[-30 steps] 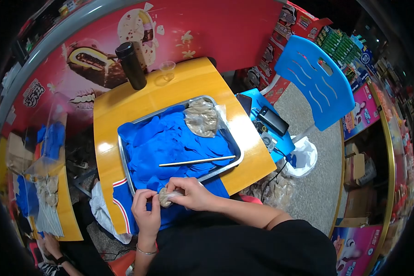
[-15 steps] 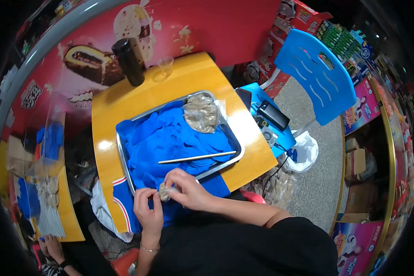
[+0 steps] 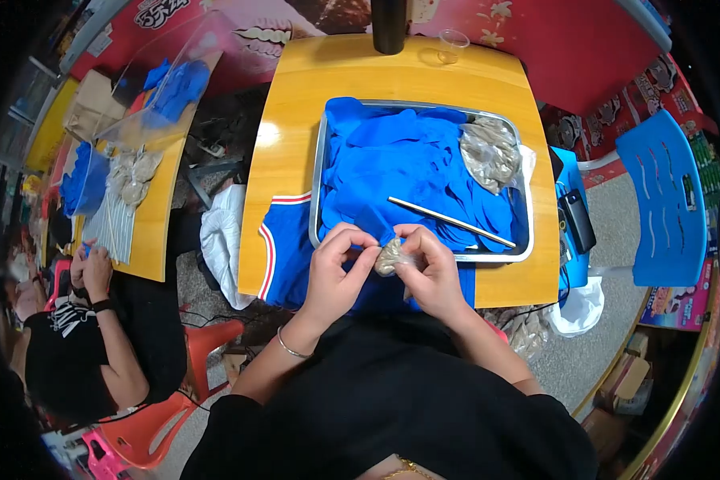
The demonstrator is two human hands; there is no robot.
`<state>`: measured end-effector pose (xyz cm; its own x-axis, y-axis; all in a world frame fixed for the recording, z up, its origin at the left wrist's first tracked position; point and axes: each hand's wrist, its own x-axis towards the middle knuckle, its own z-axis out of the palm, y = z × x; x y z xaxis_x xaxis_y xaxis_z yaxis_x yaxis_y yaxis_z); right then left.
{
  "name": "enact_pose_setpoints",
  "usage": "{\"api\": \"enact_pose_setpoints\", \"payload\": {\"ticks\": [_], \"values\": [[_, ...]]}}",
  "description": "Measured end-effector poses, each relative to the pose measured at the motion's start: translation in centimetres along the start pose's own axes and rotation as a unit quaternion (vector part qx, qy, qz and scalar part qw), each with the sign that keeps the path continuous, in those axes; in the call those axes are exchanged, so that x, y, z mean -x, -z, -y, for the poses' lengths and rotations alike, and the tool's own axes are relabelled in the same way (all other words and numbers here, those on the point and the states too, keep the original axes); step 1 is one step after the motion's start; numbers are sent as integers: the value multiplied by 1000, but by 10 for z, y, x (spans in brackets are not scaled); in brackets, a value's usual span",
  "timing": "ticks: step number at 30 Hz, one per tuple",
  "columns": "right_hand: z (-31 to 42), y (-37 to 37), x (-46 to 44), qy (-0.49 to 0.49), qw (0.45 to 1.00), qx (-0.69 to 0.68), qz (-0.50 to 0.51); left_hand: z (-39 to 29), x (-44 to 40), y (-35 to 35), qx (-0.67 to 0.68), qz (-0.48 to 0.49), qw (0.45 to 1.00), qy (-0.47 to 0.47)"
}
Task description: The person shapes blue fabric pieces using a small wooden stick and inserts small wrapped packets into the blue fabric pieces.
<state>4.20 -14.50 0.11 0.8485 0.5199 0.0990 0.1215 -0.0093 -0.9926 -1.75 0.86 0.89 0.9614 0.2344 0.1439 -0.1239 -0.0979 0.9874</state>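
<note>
Close to my body, at the tray's near edge, both hands meet around a small clear plastic bag [image 3: 389,259] with brownish-tan contents. A blue cloth piece [image 3: 373,222] sticks up from its top, between my fingertips. My left hand [image 3: 340,268] is closed in a pinch at the cloth's lower end. The fingers of my right hand [image 3: 430,272] are closed on the bag's right side. Just beyond lies a metal tray [image 3: 523,228] heaped with blue cloth pieces [image 3: 404,160]. A thin pale stick [image 3: 452,222] and a larger bag of tan material [image 3: 490,156] rest on the heap.
A dark bottle [image 3: 389,28] and a clear cup [image 3: 453,46] stand at the table's far edge. Blue cloth with striped trim [image 3: 284,248] lies under the tray. Another person's hands [image 3: 93,272] work at a table on the left. A blue chair [image 3: 662,204] stands right.
The view has turned, so the tray appears further right and more level. A blue cloth piece now stands up from the small bag between my fingers; my hands remain close together.
</note>
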Motion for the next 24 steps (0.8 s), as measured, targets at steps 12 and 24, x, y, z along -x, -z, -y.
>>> {"api": "enact_pose_setpoints", "payload": {"ticks": [12,24], "values": [[8,11,-1,30,997,39,61,3,-6,6,56,2,998,21],[24,7,2,15,991,116,70,-4,-8,9,-52,-19,997,-45]]}}
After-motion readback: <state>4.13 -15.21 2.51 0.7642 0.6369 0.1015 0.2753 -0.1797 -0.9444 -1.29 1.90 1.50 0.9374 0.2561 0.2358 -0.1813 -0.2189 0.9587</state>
